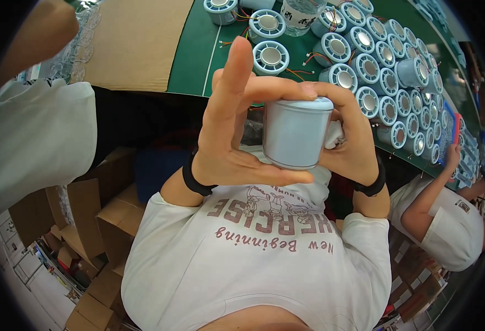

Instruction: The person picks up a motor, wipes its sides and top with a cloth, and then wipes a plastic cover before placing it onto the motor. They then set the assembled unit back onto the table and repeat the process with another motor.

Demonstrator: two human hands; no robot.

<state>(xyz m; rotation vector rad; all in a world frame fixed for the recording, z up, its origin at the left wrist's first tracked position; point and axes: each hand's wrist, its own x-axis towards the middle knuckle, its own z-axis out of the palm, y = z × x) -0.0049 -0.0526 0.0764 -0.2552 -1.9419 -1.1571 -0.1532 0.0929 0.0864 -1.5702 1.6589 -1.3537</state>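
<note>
In front of my chest, a pale blue cylindrical housing [295, 135] is held between both hands, its smooth side facing up to me. My left hand [226, 129] grips it from the left, thumb along its lower end and a finger across the upper end; another finger sticks up. On the right side, my right hand [358, 129] curls round the housing, with a fingertip at its upper edge. A crumpled white cloth [335, 135] shows in the right palm, partly hidden behind the housing.
A green table [193, 66] carries many similar housings [366, 69] with round metal centres and thin wires. Among them stands a clear bottle [300, 16]. Cardboard [135, 44] lies at the left. Co-workers work on both sides; boxes [118, 218] stand at lower left.
</note>
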